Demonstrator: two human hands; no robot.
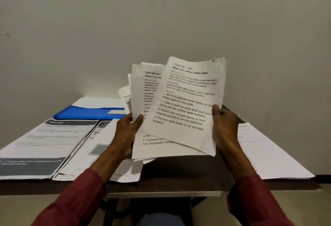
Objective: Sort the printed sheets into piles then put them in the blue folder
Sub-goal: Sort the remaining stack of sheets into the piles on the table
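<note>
Our red sleeves (75,199) reach over the dark bench (179,175), which carries printed sheets: a left pile (41,147), a middle pile (100,154) and a right pile (268,150). The blue folder (86,113) lies at the back left, white paper showing at its far edge. We hold a fan of sheets (179,118) upright. Our left hand (127,130) fingers pinch its left edge and our right hand (225,127) fingers grip its right edge.

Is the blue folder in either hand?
No, the folder lies on the table; the left hand and right hand hold sheets.
</note>
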